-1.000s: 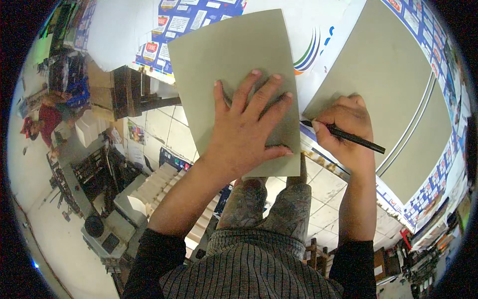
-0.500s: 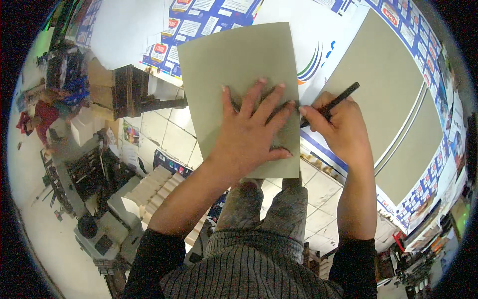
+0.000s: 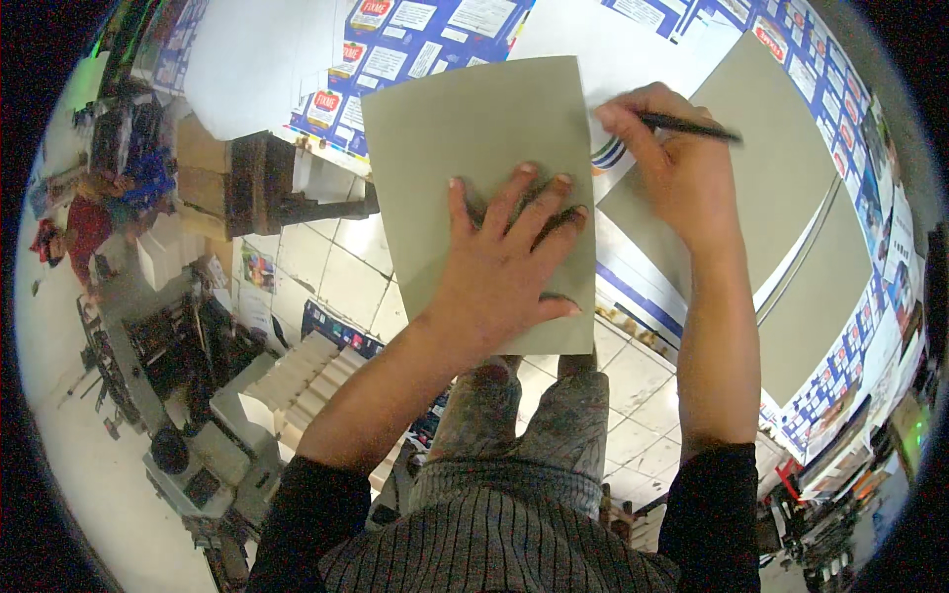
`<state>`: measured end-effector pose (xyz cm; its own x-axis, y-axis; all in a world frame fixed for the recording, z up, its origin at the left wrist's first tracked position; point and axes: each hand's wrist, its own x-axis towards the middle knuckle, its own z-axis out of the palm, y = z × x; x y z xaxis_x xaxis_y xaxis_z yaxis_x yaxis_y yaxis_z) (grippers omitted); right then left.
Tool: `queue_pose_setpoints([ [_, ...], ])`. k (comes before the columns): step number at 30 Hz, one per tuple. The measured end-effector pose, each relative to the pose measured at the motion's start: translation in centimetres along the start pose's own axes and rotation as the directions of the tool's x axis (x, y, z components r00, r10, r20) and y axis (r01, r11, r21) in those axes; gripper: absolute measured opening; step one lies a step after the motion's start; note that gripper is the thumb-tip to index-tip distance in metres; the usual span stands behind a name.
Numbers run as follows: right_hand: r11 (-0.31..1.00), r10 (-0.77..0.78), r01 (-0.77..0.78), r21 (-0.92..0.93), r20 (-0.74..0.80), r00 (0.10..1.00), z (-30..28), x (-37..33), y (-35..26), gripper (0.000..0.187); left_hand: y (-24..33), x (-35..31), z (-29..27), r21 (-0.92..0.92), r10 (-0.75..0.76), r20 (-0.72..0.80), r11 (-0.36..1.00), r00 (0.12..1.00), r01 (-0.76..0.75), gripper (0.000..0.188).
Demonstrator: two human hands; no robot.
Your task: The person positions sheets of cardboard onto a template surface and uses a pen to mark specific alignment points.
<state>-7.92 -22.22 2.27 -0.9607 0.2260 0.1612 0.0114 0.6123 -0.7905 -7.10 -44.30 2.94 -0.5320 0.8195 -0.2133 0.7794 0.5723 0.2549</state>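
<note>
Fingers spread, my left hand (image 3: pixel 499 262) lies flat on a grey-green sheet of board (image 3: pixel 474 119). The board's near end reaches past the table edge, over my legs. Beside its upper right edge, my right hand (image 3: pixel 682 173) is closed around a slim black pen (image 3: pixel 692 126). The pen lies nearly level, its rear end pointing right; motion smears it, and the fingers hide its tip. Under and beyond that hand is a larger grey-green board (image 3: pixel 756 168), with a narrow white gap running across it.
Blue-and-white printed sheets (image 3: pixel 420 35) cover the table under the boards. A large white sheet (image 3: pixel 247 69) lies at the far left. On the left stand a grey machine (image 3: pixel 203 474) and a stack of cream blocks (image 3: pixel 306 381). Another person (image 3: pixel 89 222) in red is farther off.
My right hand has moved away from me along the board's right edge, and the pen has swung flatter. My left hand keeps its place on the board.
</note>
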Motion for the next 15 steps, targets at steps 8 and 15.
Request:
queue_pose_setpoints([
  [8, 0.863, 0.056, -0.074, -0.500, -0.051, 0.997, -2.5, -12.5, -0.3, 0.032, 0.4, -0.5, -0.9, 0.018, -0.006, -0.002, 1.000, 1.000, 0.006, 0.092],
  [15, 0.973, 0.203, -0.204, -0.109, -0.018, 0.979, -8.8, -19.7, -2.1, 0.055, 0.2, -0.7, -2.2, -0.047, -0.024, 0.036, 0.999, 0.999, 0.026, 0.091],
])
